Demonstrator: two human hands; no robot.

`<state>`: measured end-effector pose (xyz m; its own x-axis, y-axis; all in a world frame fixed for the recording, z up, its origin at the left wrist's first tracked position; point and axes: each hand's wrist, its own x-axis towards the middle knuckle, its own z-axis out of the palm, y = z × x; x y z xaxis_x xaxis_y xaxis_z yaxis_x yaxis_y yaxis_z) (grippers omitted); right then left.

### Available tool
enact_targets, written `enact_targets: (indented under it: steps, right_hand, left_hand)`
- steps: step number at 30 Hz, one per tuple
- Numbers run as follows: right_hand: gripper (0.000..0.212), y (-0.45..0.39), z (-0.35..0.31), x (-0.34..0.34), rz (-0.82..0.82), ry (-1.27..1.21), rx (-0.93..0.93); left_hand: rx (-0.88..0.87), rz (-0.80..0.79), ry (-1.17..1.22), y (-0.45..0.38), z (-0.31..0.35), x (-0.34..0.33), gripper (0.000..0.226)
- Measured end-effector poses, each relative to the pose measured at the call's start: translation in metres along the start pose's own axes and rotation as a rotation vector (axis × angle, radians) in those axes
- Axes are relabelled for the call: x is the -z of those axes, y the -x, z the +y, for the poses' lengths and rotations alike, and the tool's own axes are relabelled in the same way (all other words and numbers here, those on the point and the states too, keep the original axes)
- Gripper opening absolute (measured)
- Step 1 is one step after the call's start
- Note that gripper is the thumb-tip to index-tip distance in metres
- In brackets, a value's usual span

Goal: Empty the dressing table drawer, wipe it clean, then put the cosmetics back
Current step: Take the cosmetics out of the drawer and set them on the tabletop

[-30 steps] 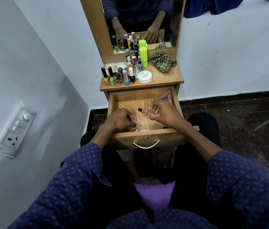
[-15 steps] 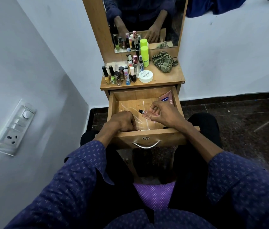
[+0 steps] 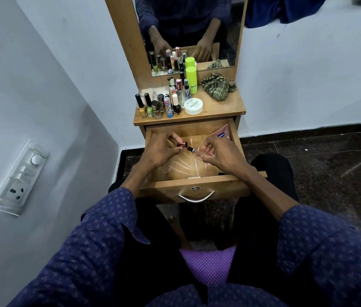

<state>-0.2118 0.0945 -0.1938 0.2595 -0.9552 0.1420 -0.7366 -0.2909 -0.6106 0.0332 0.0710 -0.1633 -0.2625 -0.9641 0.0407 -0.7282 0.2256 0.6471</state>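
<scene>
Drawer [image 3: 237,138] items: your left hand [image 3: 159,149] grip pinches a small red bottle [image 3: 180,144]; your right hand [image 3: 221,152] grip holds a clear bottle [image 3: 196,152], necks pointing toward each other, nearly touching.

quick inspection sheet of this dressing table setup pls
surface: wooden table top crowded at the left; wooden drawer pulled open.
job's things: small red bottle in left hand; clear black-capped bottle in right hand; pink sachet in the drawer's far right corner.
clutter: nail polish bottles, white round jar, lime green bottle, crumpled striped cloth.
grip: both hands pinch their bottles above the drawer.
cables: nothing seen.
surroundings: mirror, wall switch panel, dark stone floor.
</scene>
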Motion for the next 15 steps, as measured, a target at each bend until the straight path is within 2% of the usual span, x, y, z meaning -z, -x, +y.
enact_targets:
  steps: [5, 10, 15]
  right_hand:
    - [0.022, -0.001, 0.001, -0.001, 0.031, 0.032, 0.012]
    - [0.022, 0.001, -0.002, 0.003, 0.121, 0.056, 0.003]
    - [0.023, 0.002, -0.006, 0.004, 0.103, 0.083, 0.054]
  left_hand:
    - [-0.065, 0.039, -0.018, -0.003, 0.003, 0.002, 0.02]
    - [-0.029, 0.052, 0.012, -0.006, 0.003, 0.002, 0.022]
    - [-0.062, 0.023, -0.016, -0.008, 0.012, -0.005, 0.019]
